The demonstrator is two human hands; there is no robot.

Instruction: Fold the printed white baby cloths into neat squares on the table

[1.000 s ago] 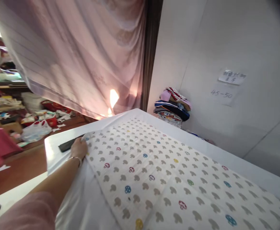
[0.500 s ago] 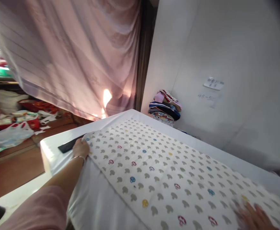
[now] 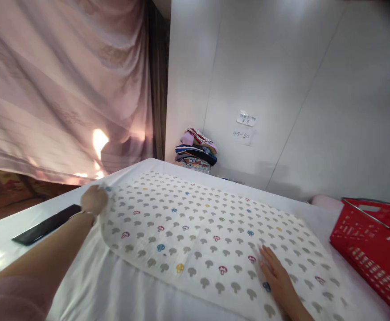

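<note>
We're pinching mushroom-print cloth (image 3: 198,238) in our blurred left hand (image 3: 94,199) — fingertips hidden — and resting our spread right hand (image 3: 277,274) on it.

Off-white cloth (image 3: 211,247), mushroom-printed mostly in grey, some red, blue and yellow, bright red basket (image 3: 345,229), dusty-pink curtain (image 3: 57,80)
</note>
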